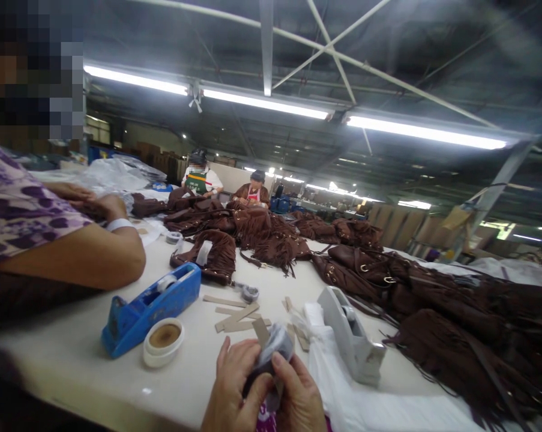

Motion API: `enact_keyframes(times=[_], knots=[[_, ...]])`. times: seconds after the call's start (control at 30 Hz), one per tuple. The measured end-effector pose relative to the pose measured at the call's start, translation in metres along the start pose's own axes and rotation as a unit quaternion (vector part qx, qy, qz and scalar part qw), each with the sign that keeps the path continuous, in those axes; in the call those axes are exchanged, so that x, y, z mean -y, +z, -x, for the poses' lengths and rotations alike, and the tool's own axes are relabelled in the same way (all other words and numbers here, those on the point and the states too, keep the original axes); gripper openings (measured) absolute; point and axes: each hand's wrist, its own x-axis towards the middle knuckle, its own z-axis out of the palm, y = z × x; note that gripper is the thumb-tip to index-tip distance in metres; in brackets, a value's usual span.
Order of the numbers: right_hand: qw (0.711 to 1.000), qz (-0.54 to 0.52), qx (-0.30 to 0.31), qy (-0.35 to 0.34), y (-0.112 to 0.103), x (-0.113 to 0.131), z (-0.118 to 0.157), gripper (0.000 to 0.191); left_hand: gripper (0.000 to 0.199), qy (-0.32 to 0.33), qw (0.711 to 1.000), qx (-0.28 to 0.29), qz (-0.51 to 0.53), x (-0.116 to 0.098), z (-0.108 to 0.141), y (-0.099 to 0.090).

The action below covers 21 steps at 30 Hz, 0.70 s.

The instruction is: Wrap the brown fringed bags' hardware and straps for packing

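Note:
In front of me, low in the head view, my left hand [234,387] and my right hand [300,393] are closed on one small bundle [280,342] wrapped in thin, greyish translucent material. Dark material shows under the wrap; what it is I cannot make out. A flat beige strip [260,330] sticks up beside the bundle at my left fingers. Just beyond my hands lie several more beige strips [241,316] on the white table [198,384]. A similar wrapped bundle [249,292] rests past them.
A blue tape dispenser [153,306] and a round white tub [163,342] stand to the left. To the right are a grey dispenser [354,336], white bags [329,366] and piled brown fringed bags [415,282]. A co-worker's arm [86,243] reaches over the left side; two people work beyond.

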Motion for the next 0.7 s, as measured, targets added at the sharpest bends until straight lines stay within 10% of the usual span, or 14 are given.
enact_keyframes(times=[0.53, 0.7], knots=[[0.98, 0.156, 0.069, 0.104, -0.019, 0.026, 0.014, 0.044, 0.041, -0.239, 0.945, 0.004, 0.222, -0.009, -0.022, -0.023], [0.963, 0.258, 0.058, 0.056, -0.018, 0.031, 0.012, 0.045, 0.039, -0.179, 0.933, 0.102, 0.293, -0.019, -0.023, -0.027]])
